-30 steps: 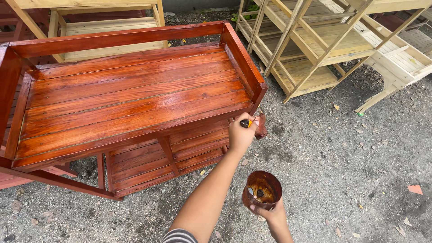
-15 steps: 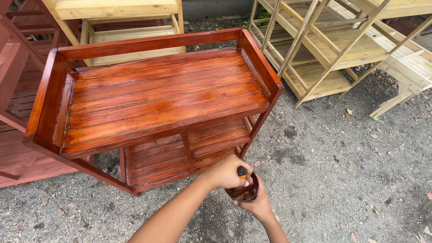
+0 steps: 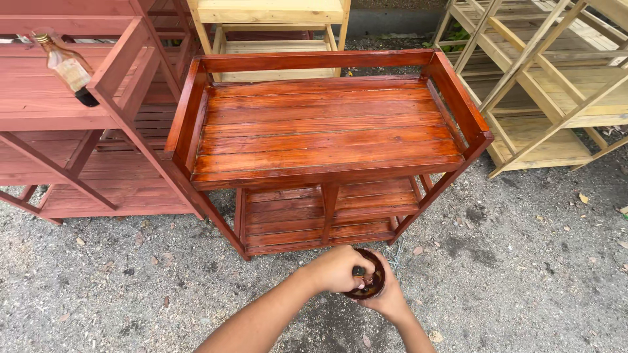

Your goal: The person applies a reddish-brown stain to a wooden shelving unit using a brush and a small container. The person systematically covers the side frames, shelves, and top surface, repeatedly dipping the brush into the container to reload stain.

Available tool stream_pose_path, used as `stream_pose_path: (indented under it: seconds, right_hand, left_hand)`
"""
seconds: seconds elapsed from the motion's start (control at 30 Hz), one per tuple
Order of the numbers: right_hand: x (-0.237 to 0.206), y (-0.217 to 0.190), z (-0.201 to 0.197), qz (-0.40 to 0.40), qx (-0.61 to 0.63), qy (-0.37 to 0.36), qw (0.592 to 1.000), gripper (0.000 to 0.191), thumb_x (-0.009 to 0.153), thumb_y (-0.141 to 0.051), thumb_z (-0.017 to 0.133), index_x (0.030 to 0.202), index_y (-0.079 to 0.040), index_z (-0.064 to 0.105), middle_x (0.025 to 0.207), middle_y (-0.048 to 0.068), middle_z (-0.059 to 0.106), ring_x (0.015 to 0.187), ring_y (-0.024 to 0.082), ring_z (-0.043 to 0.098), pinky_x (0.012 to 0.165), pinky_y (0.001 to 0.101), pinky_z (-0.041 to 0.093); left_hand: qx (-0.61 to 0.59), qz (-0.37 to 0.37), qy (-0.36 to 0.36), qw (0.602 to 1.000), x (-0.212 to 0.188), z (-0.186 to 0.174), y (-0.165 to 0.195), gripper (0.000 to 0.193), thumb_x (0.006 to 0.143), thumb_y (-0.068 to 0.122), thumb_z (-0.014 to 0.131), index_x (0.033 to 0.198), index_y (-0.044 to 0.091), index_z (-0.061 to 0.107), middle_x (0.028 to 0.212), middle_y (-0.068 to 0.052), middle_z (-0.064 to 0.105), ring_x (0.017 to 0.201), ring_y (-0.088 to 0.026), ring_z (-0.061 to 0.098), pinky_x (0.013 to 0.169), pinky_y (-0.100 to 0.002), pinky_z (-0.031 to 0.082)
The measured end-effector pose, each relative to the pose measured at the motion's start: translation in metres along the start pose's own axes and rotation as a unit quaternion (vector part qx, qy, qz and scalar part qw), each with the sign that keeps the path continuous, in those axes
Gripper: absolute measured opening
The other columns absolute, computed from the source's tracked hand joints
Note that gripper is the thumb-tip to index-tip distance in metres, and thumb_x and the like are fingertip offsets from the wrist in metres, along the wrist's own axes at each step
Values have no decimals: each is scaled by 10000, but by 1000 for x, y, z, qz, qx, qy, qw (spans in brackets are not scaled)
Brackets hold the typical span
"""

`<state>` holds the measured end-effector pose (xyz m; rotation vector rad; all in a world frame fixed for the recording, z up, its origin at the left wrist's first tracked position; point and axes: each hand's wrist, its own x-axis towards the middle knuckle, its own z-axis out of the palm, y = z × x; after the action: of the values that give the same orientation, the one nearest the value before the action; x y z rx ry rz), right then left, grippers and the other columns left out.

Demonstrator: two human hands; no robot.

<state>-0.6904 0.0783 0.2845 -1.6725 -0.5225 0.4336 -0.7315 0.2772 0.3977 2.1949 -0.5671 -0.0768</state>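
My right hand [image 3: 394,299] holds a small dark round cup [image 3: 370,287] of brown stain, low in front of me. My left hand [image 3: 337,268] is closed on a short brush [image 3: 359,272] whose tip is down inside the cup; the bristles are hidden. Both hands hover over the gravel just in front of a glossy red-brown wooden shelf rack [image 3: 327,131] with a slatted top tray and a lower shelf [image 3: 327,216]. The hands are close to the rack's bottom front rail but do not touch it.
A duller red rack [image 3: 78,111] stands at the left with a glass bottle [image 3: 65,65] lying on it. Unstained pale wood racks stand behind [image 3: 275,26] and at the right [image 3: 556,85]. The ground is grey gravel [image 3: 523,274] with scattered leaves.
My left hand has come down from the rack's front right corner and put the brush into the cup. My view has shifted so the rack sits centred.
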Motion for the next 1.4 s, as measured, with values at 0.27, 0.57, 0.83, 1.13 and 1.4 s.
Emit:
stream_pose_path:
  seconds: [0.27, 0.57, 0.83, 1.13, 1.4]
  right_hand:
    - [19, -64, 55, -220, -95, -56, 969, 1085, 456, -86, 966, 1416, -113, 461, 1548, 156, 442, 1455, 334, 439, 1190, 448, 374]
    - [10, -116, 127, -238, -104, -71, 963, 1052, 430, -151, 972, 1367, -146, 495, 1549, 137, 434, 1424, 341, 473, 1135, 445, 450]
    - [-11, -139, 178, -263, -93, -26, 960, 941, 456, -127, 946, 1318, -117, 569, 1517, 144, 497, 1388, 328, 530, 1125, 441, 466]
    - [-19, -136, 215, -255, -54, -25, 965, 876, 522, -98, 914, 1329, -94, 574, 1505, 159, 518, 1406, 322, 527, 1151, 433, 453]
    - [-24, -124, 225, -214, -43, -40, 975, 864, 510, -116, 934, 1299, -99, 584, 1473, 153, 538, 1382, 317, 544, 1141, 434, 461]
  left_hand:
    - [18, 59, 139, 988, -81, -70, 39, 238, 706, 59, 752, 935, 113, 719, 910, -110, 733, 857, -338, 707, 732, -425, 574]
    - [153, 57, 16, 986, -150, -92, 61, 153, 667, 37, 716, 797, 118, 710, 782, -111, 702, 808, -319, 704, 725, -442, 561]
    - [140, 1, 74, 987, -208, -90, 61, 213, 671, 6, 709, 870, 82, 695, 825, -139, 669, 804, -360, 693, 724, -470, 559]
    - [70, -18, 125, 989, -245, -106, 56, 191, 682, 33, 749, 854, 104, 707, 826, -110, 692, 797, -340, 699, 694, -444, 558]
    - [-1, -44, 147, 988, -255, -103, 43, 203, 708, 56, 813, 875, 101, 706, 861, -82, 717, 845, -318, 713, 721, -414, 568]
